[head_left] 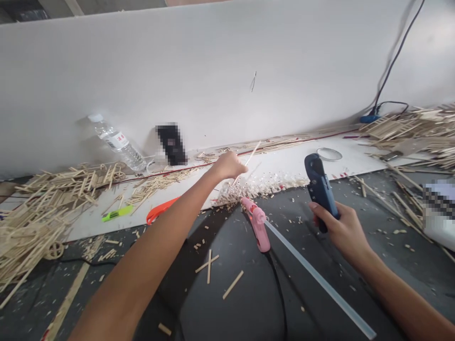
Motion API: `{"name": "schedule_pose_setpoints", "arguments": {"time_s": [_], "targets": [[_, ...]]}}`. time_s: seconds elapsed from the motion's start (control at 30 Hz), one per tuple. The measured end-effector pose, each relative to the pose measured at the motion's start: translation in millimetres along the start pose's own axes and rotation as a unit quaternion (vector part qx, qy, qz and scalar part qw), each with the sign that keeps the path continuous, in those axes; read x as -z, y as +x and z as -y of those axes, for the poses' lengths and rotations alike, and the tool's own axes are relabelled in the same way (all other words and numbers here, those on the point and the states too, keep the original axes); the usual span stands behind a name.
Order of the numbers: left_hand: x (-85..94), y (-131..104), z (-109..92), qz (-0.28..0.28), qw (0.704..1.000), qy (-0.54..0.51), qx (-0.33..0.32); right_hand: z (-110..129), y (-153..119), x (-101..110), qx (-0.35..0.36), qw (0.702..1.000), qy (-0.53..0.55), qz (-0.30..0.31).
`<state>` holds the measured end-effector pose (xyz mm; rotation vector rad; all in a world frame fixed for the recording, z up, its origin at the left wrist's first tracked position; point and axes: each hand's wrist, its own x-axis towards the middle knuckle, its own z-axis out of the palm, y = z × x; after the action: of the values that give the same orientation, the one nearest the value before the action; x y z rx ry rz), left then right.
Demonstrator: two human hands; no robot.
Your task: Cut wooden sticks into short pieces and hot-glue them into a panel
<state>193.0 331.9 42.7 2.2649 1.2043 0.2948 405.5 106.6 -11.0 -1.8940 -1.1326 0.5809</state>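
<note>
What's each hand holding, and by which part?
The left hand pinches a wooden stick around its middle; the right hand grips a dark blue tool by its lower end.

A hand could pass low between the glue gun (261, 232) and the left forearm (156, 246), above flat loose sticks (209, 266). Right of the glue gun, a long glue rod (320, 279) slants across; behind it, glue scraps (263, 187) are heaped.

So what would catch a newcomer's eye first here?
Probably the pink glue gun in the middle, its long clear stick slanting toward the lower right. Then the dark blue tool in the right hand, and the heaps of thin wood strips at both sides.
</note>
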Motion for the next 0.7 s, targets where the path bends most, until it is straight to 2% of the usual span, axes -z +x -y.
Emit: {"name": "schedule_pose_setpoints", "arguments": {"time_s": [0.1, 0.27, 0.3, 0.37, 0.43, 0.57, 0.63, 0.7], "targets": [[16.2, -44.4, 2.6, 0.023, 0.985, -0.171, -0.011, 4.7, -2.9, -2.7, -0.002, 1.000, 0.012, 0.002], [36.5, -133.8, -12.5, 0.030, 0.929, -0.366, -0.053, 7.5, -9.0, -8.5, -0.009, 0.999, 0.036, 0.005], [39.1, -149.7, -17.3, 0.033, 0.911, -0.406, -0.058, 7.4, -10.8, -9.4, -0.011, 0.999, 0.042, 0.004], [43.5, -177.2, -26.4, 0.053, 0.846, -0.527, -0.058, 7.7, -15.1, -11.0, -0.013, 0.998, 0.058, -0.001], [46.9, -198.5, -33.7, 0.054, 0.815, -0.575, -0.056, 10.0, -20.3, -12.4, -0.013, 0.997, 0.078, -0.015], [50.0, -226.6, -42.0, 0.035, 0.813, -0.579, -0.057, 26.1, -32.4, -9.8, 0.005, 0.987, 0.135, -0.085], [50.1, -237.4, -43.9, 0.027, 0.811, -0.581, -0.063, 41.1, -41.4, -1.1, 0.040, 0.977, 0.164, -0.133], [49.6, -248.5, -45.6, 0.024, 0.805, -0.589, -0.068, 59.1, -56.1, 13.4, 0.083, 0.968, 0.180, -0.153]]}}
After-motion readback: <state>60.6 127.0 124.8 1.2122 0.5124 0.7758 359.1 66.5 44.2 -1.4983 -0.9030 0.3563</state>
